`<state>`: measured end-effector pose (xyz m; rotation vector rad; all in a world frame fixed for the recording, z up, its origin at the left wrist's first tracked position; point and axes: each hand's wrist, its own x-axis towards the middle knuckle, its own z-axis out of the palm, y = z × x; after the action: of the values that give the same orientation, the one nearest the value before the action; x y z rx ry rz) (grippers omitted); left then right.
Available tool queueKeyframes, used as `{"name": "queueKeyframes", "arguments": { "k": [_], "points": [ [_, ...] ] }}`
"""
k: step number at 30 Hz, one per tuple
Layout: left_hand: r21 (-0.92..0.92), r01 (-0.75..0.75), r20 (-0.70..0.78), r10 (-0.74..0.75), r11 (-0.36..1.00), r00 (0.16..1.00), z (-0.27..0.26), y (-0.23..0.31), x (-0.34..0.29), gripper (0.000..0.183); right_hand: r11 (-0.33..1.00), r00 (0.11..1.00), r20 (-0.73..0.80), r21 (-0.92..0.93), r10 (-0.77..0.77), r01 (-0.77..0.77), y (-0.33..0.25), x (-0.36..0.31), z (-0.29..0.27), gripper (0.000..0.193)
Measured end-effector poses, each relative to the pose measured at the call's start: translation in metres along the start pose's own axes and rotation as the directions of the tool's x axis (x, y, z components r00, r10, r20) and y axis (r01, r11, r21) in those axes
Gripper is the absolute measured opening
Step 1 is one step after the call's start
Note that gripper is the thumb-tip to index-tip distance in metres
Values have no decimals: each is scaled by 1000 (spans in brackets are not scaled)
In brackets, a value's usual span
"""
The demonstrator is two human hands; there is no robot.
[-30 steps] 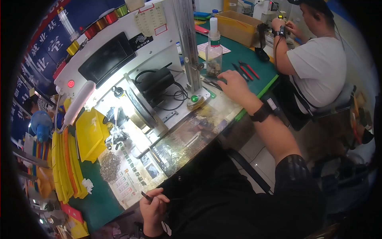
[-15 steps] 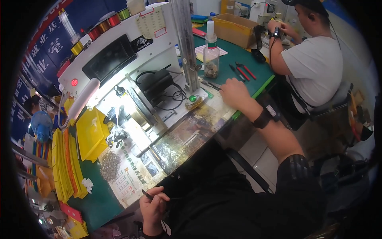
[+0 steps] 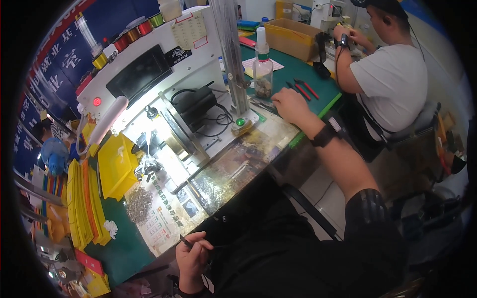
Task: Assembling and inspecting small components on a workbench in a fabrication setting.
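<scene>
My left hand [image 3: 193,258] is closed at the near edge of the bench, beside the printed sheet [image 3: 169,226]. A thin dark stick-like tool [image 3: 185,242] pokes out between its thumb and fingers; its exact kind does not show. My right hand [image 3: 293,107] reaches across to the bench's right side, fingers curled down at several slim metal tools [image 3: 262,103]. Whether it grips one is hidden by the fingers. Just beyond stands a clear bottle [image 3: 263,74] with a white top and small pieces inside. Red-handled pliers [image 3: 307,89] lie to the right of it.
A white machine [image 3: 191,114] with a dark screen and bright lamp fills the middle. Left of it are a yellow tray [image 3: 117,166], a heap of small metal pieces [image 3: 140,204] and stacked yellow trays [image 3: 84,208]. A co-worker [image 3: 387,74] sits at the far right, near a cardboard box [image 3: 293,37].
My right hand has shifted slightly away from me and to the left, over the slim tools. My left hand stays almost still with the dark tool. The view has turned slightly.
</scene>
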<state>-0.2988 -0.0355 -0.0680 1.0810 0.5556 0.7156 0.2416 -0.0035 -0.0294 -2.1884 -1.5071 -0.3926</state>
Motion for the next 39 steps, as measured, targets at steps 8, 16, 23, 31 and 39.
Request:
{"name": "queueKeyframes", "arguments": {
  "k": [8,16,23,31,39],
  "points": [
    [-64,10,-34,-12,998,999,1,-2,-3,37,954,899,340,16,276,-300,-11,24,-10,22],
    [-79,22,-54,-26,997,998,-6,-5,-3,36,962,935,247,31,255,-270,-5,17,-3,23],
    [-78,20,-59,-25,997,998,-4,-6,-2,35,984,969,215,-156,120,-88,-5,18,4,25],
    [-52,12,-73,-16,999,997,-10,0,-4,36,999,1000,-11,-36,-14,13,-21,-2,-7,22],
    [-42,35,-36,-36,999,999,-4,0,3,34,976,984,27,131,-178,173,-42,-18,6,20]
  ]
}}
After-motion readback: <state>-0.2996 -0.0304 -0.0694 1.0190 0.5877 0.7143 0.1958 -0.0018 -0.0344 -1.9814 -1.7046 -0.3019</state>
